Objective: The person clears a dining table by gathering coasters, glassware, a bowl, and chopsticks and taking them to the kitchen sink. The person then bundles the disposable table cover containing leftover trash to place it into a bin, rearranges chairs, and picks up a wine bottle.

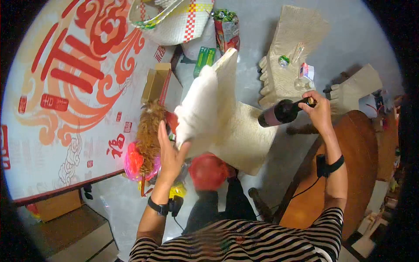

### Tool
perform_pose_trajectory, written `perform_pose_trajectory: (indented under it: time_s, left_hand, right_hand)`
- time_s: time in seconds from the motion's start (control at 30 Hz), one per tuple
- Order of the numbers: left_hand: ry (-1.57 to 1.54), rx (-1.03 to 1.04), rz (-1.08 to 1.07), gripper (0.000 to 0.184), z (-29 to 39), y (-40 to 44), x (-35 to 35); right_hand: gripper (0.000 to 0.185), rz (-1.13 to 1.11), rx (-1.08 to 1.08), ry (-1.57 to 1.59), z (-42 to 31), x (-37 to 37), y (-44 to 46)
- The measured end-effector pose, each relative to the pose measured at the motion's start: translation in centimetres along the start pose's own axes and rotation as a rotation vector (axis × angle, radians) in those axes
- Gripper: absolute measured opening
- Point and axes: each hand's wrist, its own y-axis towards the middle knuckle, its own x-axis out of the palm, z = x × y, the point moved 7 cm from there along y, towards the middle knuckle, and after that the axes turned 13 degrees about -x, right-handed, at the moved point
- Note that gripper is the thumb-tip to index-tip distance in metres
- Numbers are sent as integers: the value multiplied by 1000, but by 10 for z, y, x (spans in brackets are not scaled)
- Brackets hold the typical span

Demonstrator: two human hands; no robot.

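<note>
In my right hand [316, 109] is a dark wine bottle [283, 112], gripped by its neck and lying nearly level, its base pointing left. My left hand [171, 153] has its thumb and fingers around the lower edge of a white cloth [198, 102]. That cloth hangs over the back of a chair with a cream cover [246, 139]; where one ends and the other begins is hard to see. Just beyond my left fingers is a brown feather duster [149, 135]. A red round stool top [208, 171] shows below the chair.
A table with a red-printed white cover [100, 122] fills the left side. Another covered chair [286, 76] carries a can and small packs. A wooden table [336, 179] stands at right. An open cardboard box [156, 85] and a woven bag [174, 24] are farther off.
</note>
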Motion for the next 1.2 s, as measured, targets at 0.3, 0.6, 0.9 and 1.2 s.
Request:
perform_pose_trajectory:
  time_s: [0.3, 0.6, 0.9, 1.2]
  left_hand:
    - [-175, 448, -390, 107, 62, -100, -41]
    - [-468, 427, -603, 117, 94, -147, -105]
    - [-594, 441, -373, 108, 63, -165, -208]
    - [-521, 363, -139, 109, 47, -163, -236]
  right_hand:
    - [23, -91, -151, 111, -260, -105, -63]
    - [29, -71, -256, 379, -416, -169, -112]
    - [37, -27, -617, 658, -506, -132, -89]
    - [33, -16, -831, 638, -570, -126, -69]
